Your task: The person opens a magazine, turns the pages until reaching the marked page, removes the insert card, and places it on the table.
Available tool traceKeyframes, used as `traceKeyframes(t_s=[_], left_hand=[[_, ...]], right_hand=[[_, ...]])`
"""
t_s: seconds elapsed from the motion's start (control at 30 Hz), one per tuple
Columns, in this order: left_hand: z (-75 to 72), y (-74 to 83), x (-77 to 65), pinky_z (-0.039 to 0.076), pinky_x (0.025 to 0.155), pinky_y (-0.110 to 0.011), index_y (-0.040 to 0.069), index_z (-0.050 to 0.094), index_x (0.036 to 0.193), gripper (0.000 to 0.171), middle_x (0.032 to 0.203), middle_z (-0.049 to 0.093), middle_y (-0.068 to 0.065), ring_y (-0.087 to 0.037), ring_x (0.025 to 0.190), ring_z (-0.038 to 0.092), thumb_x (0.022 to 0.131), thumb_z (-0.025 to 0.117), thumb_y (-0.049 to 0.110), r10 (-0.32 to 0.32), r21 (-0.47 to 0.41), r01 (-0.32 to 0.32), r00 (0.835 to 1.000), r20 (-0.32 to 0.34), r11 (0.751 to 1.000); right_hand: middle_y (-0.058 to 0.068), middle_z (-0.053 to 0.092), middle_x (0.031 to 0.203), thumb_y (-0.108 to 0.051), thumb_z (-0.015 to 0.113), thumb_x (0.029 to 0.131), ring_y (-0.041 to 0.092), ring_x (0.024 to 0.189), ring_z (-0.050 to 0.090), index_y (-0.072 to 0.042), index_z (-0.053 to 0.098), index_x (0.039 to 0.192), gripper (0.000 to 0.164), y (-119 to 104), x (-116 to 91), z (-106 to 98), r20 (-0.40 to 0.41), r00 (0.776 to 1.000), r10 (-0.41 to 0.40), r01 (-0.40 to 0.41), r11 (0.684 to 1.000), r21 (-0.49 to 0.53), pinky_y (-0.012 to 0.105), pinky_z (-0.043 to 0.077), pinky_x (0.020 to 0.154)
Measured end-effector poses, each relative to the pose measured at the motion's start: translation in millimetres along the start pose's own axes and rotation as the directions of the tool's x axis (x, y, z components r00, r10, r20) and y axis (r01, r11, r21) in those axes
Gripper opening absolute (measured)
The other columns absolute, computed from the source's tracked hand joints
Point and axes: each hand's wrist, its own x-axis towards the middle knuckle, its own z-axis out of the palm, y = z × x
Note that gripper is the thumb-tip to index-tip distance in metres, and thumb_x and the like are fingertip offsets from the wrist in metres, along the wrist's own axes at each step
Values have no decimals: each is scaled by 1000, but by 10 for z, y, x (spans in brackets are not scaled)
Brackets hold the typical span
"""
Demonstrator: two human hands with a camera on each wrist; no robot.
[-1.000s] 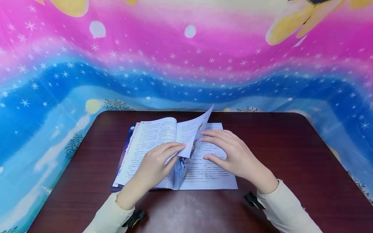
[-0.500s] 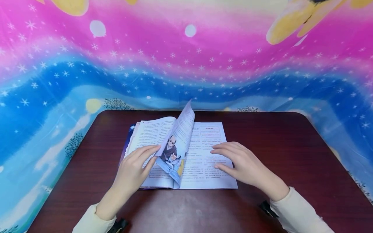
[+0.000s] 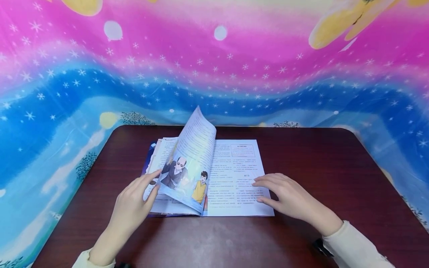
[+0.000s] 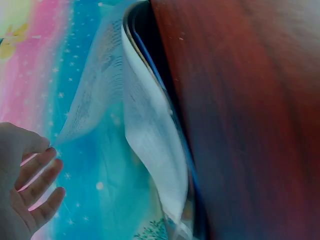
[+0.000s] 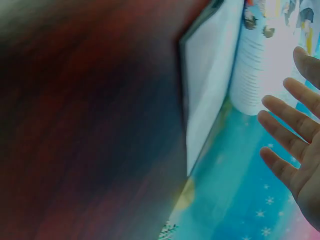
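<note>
A magazine (image 3: 241,178) lies spread on the table, with text columns on its right side. One raised page (image 3: 191,163) curves over toward the left and bears a drawing of a person in dark glasses and a child in a yellow vest. My left hand (image 3: 134,203) pinches the corner of that page between thumb and forefinger; in the left wrist view the page (image 4: 95,95) stretches from the pinch to the binding. Over the magazine's lower right edge, my right hand (image 3: 288,197) hovers with its fingers spread and holds nothing.
The dark red-brown wooden table (image 3: 328,167) extends around the magazine on all sides. Behind it hangs a colourful cloth (image 3: 261,82) with snowflakes. A dark strap (image 3: 322,247) sits at the right sleeve.
My left hand has drawn the page leftward, turning it over so its illustrated side shows. My right hand has moved away from the page, to the right and nearer the body.
</note>
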Motion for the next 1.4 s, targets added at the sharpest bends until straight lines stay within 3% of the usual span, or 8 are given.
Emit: traceKeyframes(t_s=[0.13, 0.3, 0.63, 0.73, 0.9, 1.0, 1.23, 1.4], left_hand=[[-8, -54, -76, 56, 65, -46, 10, 64, 129, 52, 100, 71, -11, -26, 85, 67, 79, 80, 5, -53, 40, 51, 997, 59, 998], [-34, -128, -174, 56, 64, -46, 7, 60, 133, 56, 100, 70, -13, -28, 84, 66, 80, 81, 8, -144, 92, 131, 977, 157, 987], [-117, -228, -251, 56, 68, -53, 2, 55, 137, 59, 106, 70, -18, -33, 91, 67, 83, 79, 11, -236, 148, 204, 940, 248, 968], [-122, -252, -262, 55, 72, -56, 1, 53, 139, 61, 109, 69, -20, -35, 95, 66, 85, 78, 13, -276, 163, 237, 917, 288, 958], [-124, -293, -286, 48, 88, -63, -2, 53, 137, 60, 124, 61, -28, -45, 113, 59, 85, 78, 15, -349, 222, 282, 859, 376, 933], [-108, -317, -306, 47, 90, -63, -4, 59, 130, 53, 126, 61, -28, -46, 115, 57, 84, 79, 14, -347, 253, 261, 842, 412, 932], [-75, -361, -287, 49, 89, -61, -1, 66, 121, 43, 122, 63, -23, -42, 113, 59, 83, 80, 13, -305, 237, 221, 850, 429, 946], [-39, -411, -231, 45, 95, -61, 5, 66, 124, 44, 129, 61, -19, -41, 120, 55, 84, 79, 16, -243, 159, 189, 837, 489, 969]], right_hand=[[0, 68, 119, -29, 83, 81, 20, 111, 62, -13, 71, 117, 41, 39, -57, 45, 3, 1000, -18, 18, 1000, -19, 43, 49, 95], [0, 68, 118, -27, 84, 80, 19, 110, 62, -12, 71, 116, 41, 90, -114, 93, 19, 1000, -18, 18, 999, -26, 43, 50, 94], [4, 63, 131, -25, 82, 82, 24, 121, 58, -15, 68, 126, 47, 120, -168, 161, 178, 981, 82, -86, 996, 10, 48, 49, 97], [7, 61, 134, -23, 84, 81, 27, 123, 57, -14, 68, 125, 48, 132, -189, 177, 196, 976, 90, -93, 996, 6, 48, 48, 98], [10, 59, 137, -20, 85, 79, 30, 125, 55, -12, 68, 125, 50, 141, -222, 192, 218, 971, 101, -104, 995, 2, 50, 46, 100], [10, 58, 139, -21, 85, 78, 31, 126, 54, -12, 68, 125, 51, 145, -237, 202, 224, 968, 116, -118, 993, -5, 51, 46, 100], [10, 57, 139, -20, 85, 79, 31, 126, 54, -11, 68, 126, 51, 143, -249, 210, 228, 965, 130, -133, 991, -2, 51, 46, 100], [10, 57, 140, -21, 85, 79, 31, 126, 54, -11, 68, 126, 51, 152, -254, 215, 231, 963, 137, -143, 990, 10, 51, 46, 100]])
